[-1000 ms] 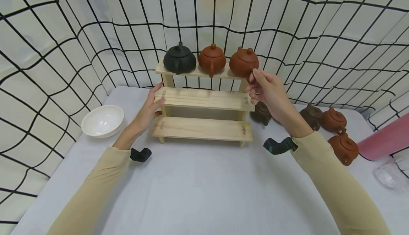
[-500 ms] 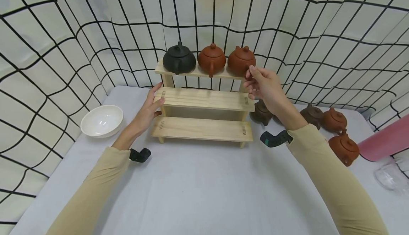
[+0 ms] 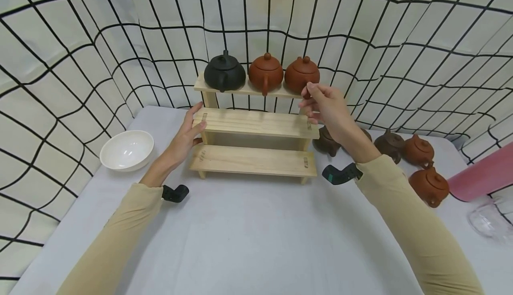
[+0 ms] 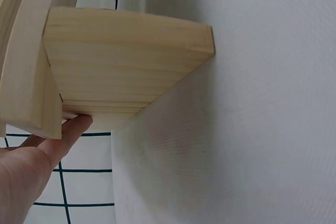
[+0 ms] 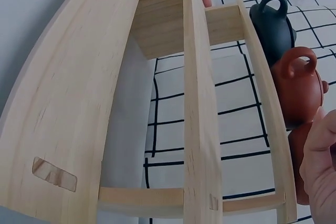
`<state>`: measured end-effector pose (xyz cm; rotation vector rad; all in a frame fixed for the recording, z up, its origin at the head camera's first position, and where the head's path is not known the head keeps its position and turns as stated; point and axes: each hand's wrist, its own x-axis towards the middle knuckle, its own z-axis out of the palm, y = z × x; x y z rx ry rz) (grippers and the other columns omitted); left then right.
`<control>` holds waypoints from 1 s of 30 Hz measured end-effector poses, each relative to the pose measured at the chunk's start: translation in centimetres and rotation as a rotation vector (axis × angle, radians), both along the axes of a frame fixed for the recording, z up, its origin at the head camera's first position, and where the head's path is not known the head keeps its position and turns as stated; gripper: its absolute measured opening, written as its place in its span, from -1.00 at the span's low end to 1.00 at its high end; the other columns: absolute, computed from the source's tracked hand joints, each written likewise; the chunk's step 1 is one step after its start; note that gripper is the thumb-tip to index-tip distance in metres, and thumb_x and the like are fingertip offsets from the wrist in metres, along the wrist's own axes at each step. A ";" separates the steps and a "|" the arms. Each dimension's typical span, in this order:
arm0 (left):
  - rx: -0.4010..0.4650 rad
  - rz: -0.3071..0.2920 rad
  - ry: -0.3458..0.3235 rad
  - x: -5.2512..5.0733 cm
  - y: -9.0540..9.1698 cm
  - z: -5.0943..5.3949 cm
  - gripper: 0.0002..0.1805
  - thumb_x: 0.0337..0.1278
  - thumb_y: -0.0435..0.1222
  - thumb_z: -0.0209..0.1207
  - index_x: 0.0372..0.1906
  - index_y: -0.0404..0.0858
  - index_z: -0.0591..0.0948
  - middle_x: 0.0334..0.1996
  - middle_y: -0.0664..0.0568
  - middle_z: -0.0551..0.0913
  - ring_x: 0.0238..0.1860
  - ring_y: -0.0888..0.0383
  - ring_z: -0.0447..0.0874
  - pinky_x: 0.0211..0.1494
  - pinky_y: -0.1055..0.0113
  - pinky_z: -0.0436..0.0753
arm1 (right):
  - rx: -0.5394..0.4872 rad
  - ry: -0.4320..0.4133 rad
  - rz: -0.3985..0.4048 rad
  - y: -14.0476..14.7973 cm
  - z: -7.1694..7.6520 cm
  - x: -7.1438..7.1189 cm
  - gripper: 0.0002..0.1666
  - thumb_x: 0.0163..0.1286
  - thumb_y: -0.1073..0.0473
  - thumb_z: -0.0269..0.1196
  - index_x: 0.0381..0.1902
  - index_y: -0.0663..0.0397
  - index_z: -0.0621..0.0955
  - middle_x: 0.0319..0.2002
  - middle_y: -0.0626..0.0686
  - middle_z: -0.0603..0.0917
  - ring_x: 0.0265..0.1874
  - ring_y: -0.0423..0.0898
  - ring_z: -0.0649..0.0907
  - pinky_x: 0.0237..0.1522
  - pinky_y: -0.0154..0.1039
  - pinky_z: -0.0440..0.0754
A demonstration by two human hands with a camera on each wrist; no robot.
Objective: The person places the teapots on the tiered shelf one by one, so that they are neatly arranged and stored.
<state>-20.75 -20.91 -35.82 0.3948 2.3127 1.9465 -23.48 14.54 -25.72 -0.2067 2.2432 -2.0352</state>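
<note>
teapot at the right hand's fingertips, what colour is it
The teapot is reddish brown; the head view shows it best.

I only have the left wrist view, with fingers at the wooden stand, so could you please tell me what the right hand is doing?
Observer: The right hand is holding the rightmost teapot at the right end of the top shelf.

Operator: Thank you; would you kindly tell me what else stands on that shelf, as I can see no teapots from here?

Observer: To the left of the held one, in a row, stand a black teapot and then a reddish-brown teapot.
</note>
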 end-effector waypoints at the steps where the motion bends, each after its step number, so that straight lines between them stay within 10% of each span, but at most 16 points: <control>1: 0.001 -0.001 0.001 0.0 0.0 0.0 -0.22 0.64 -0.12 -0.23 0.71 -0.11 -0.29 0.68 -0.21 -0.27 0.62 -0.27 -0.11 0.52 -0.42 0.05 | 0.000 0.003 0.001 -0.1 0.0 0.0 -0.63 0.72 0.02 0.03 -0.05 0.26 0.54 -0.38 0.03 0.67 -0.59 -0.19 0.46 -0.61 -0.40 0.42; 19: 0.004 0.007 -0.007 -0.2 0.2 -0.2 -0.23 0.63 -0.16 -0.22 0.71 -0.10 -0.28 0.68 -0.22 -0.27 0.61 -0.30 -0.10 0.50 -0.43 0.07 | 0.042 -0.060 0.038 -0.2 -0.4 0.7 -0.63 0.70 -0.01 0.06 0.24 0.10 0.38 -0.08 0.10 0.59 -0.44 -0.15 0.57 -0.39 -0.36 0.56; 30: 0.018 -0.002 0.000 -0.3 0.1 -0.1 -0.23 0.64 -0.14 -0.23 0.71 -0.11 -0.29 0.67 -0.24 -0.29 0.61 -0.33 -0.12 0.51 -0.45 0.05 | 0.028 -0.056 0.025 2.1 -0.6 4.3 -0.48 0.69 0.07 0.05 0.44 0.00 0.17 0.13 0.18 0.45 -0.27 -0.11 0.62 -0.17 -0.35 0.59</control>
